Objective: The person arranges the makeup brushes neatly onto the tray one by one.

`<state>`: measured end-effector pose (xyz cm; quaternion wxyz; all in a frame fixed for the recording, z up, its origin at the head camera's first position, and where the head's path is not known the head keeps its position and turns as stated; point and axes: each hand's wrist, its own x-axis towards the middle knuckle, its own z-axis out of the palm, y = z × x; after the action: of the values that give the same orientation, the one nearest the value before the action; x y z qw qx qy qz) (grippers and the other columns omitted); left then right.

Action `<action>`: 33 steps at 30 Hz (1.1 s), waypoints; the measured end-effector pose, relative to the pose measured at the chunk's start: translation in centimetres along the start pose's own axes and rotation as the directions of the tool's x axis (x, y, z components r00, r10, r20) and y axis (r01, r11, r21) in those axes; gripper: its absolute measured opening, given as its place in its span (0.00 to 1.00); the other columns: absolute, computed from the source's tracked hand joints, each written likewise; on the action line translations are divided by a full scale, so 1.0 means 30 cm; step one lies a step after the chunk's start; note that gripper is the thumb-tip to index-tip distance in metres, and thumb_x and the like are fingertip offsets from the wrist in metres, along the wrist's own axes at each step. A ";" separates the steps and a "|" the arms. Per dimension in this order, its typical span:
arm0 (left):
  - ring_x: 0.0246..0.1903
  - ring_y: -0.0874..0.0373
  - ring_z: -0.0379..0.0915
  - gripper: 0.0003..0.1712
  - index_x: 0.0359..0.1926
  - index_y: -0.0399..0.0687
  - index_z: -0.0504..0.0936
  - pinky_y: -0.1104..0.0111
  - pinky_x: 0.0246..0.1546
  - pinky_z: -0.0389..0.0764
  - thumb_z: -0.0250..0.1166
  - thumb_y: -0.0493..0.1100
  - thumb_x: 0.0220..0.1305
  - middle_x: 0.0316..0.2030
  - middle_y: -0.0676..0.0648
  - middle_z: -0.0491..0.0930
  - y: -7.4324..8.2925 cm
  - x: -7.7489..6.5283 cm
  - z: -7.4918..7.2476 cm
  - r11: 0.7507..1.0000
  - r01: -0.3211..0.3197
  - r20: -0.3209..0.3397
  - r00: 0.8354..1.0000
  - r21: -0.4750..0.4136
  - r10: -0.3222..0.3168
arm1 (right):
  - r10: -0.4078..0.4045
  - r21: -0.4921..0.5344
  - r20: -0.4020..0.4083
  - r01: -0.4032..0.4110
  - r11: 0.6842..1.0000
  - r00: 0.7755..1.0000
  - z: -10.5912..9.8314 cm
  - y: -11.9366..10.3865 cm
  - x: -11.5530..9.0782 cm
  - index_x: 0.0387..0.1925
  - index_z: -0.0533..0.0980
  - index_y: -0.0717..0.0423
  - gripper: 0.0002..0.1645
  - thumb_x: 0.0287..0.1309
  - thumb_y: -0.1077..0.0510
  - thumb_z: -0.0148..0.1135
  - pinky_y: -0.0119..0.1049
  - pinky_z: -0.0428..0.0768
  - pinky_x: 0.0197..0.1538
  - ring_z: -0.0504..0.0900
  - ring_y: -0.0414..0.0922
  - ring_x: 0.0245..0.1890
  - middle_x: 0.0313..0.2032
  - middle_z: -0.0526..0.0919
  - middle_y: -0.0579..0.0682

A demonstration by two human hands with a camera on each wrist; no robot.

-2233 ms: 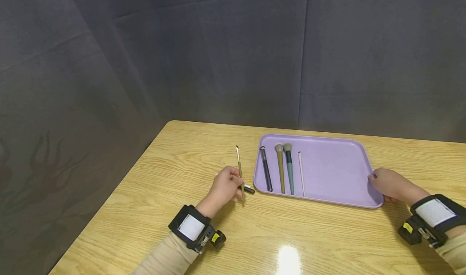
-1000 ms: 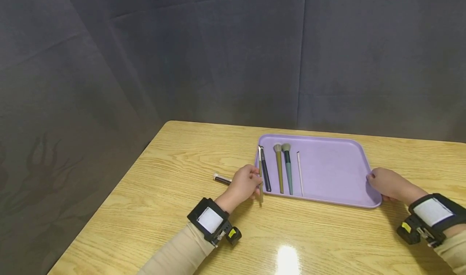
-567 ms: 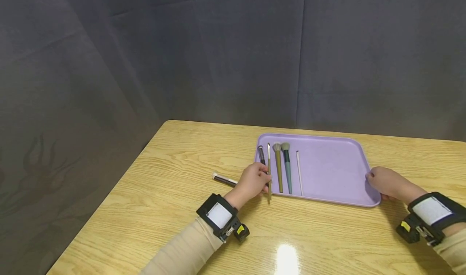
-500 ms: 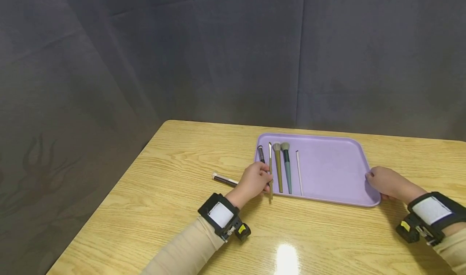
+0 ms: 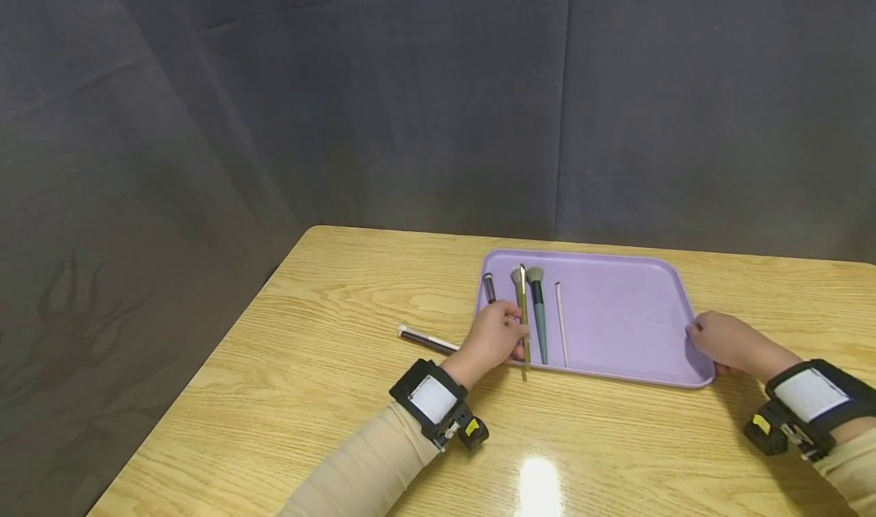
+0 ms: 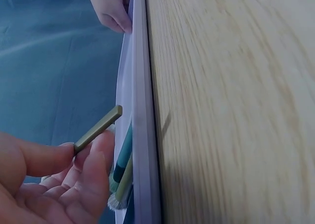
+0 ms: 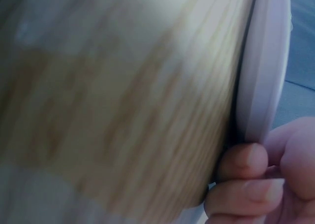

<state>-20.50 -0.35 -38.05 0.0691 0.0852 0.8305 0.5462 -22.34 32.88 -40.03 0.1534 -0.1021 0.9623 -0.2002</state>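
Observation:
My left hand (image 5: 494,334) pinches a slim gold-handled makeup brush (image 5: 524,293) between thumb and fingers, its angled tip pointing away from me. That brush is over the left part of the lilac tray (image 5: 623,312); in the left wrist view its handle end (image 6: 101,128) stands clear above the tray rim. In the tray lie a black brush (image 5: 489,287), partly behind my hand, an olive brush (image 5: 516,277) overlapped by the held one, a teal brush (image 5: 540,319) and a thin white brush (image 5: 561,323). My right hand (image 5: 728,342) grips the tray's near right corner, fingertips (image 7: 251,157) under the rim.
A black-and-white brush (image 5: 424,339) lies on the wooden table (image 5: 328,395) left of the tray, its right end hidden by my left hand. Wrist cameras on black straps sit on both wrists. A dark curtain (image 5: 411,106) hangs behind the table.
My left hand has carried the gold-handled brush rightward from beside the tray to over its left part. The black-and-white brush on the table has come into fuller view. My right hand keeps its grip.

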 end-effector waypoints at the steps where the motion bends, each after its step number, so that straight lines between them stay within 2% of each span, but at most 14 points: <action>1: 0.13 0.60 0.69 0.10 0.42 0.33 0.70 0.68 0.14 0.76 0.57 0.31 0.59 0.19 0.46 0.74 0.002 0.001 0.004 1.000 0.003 -0.001 1.000 -0.004 -0.003 | 0.000 0.000 -0.001 0.000 1.000 1.000 0.000 0.000 0.000 0.34 0.64 0.74 0.19 0.65 0.58 0.34 0.35 0.69 0.16 0.66 0.41 0.11 0.12 0.67 0.48; 5: 0.13 0.60 0.70 0.10 0.43 0.34 0.70 0.68 0.14 0.76 0.58 0.32 0.59 0.19 0.47 0.74 0.002 0.009 0.020 1.000 0.010 -0.001 1.000 0.000 -0.010 | 0.000 0.001 0.000 0.000 1.000 1.000 0.001 -0.001 0.000 0.33 0.65 0.73 0.19 0.65 0.58 0.34 0.35 0.68 0.16 0.66 0.41 0.11 0.12 0.67 0.48; 14: 0.14 0.59 0.69 0.11 0.44 0.34 0.70 0.69 0.13 0.75 0.58 0.32 0.60 0.21 0.43 0.75 0.009 0.018 0.039 1.000 0.002 0.016 1.000 -0.027 -0.002 | 0.000 0.018 -0.004 0.000 1.000 1.000 0.002 -0.003 -0.003 0.33 0.65 0.73 0.19 0.64 0.59 0.34 0.35 0.68 0.16 0.66 0.42 0.11 0.12 0.66 0.48; 22: 0.12 0.60 0.68 0.12 0.44 0.35 0.70 0.72 0.12 0.72 0.58 0.31 0.59 0.21 0.49 0.74 0.022 0.035 0.073 0.999 0.006 0.017 1.000 -0.040 -0.005 | 0.007 0.018 -0.002 -0.007 1.000 1.000 0.001 -0.005 -0.004 0.35 0.64 0.74 0.19 0.64 0.59 0.35 0.35 0.68 0.17 0.66 0.42 0.12 0.13 0.66 0.49; 27: 0.12 0.60 0.68 0.10 0.41 0.37 0.71 0.72 0.10 0.71 0.60 0.32 0.58 0.20 0.48 0.75 0.032 0.050 0.101 0.999 0.014 0.002 1.000 -0.033 -0.014 | 0.012 0.019 0.000 -0.012 1.000 1.000 0.000 -0.007 -0.006 0.36 0.64 0.75 0.19 0.64 0.59 0.35 0.35 0.68 0.17 0.66 0.42 0.12 0.13 0.66 0.49; 33: 0.13 0.58 0.70 0.10 0.40 0.36 0.71 0.73 0.12 0.72 0.61 0.31 0.57 0.20 0.47 0.76 0.046 0.062 0.126 1.000 -0.013 0.001 1.000 -0.019 0.013 | 0.000 0.022 -0.007 0.000 1.000 1.000 0.001 -0.005 -0.001 0.34 0.65 0.73 0.19 0.64 0.59 0.35 0.35 0.68 0.16 0.65 0.41 0.11 0.13 0.66 0.48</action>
<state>-21.45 3.97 -38.31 0.0671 0.0901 0.8246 0.5544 -22.28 32.75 -40.00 0.1511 -0.0995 0.9606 -0.2112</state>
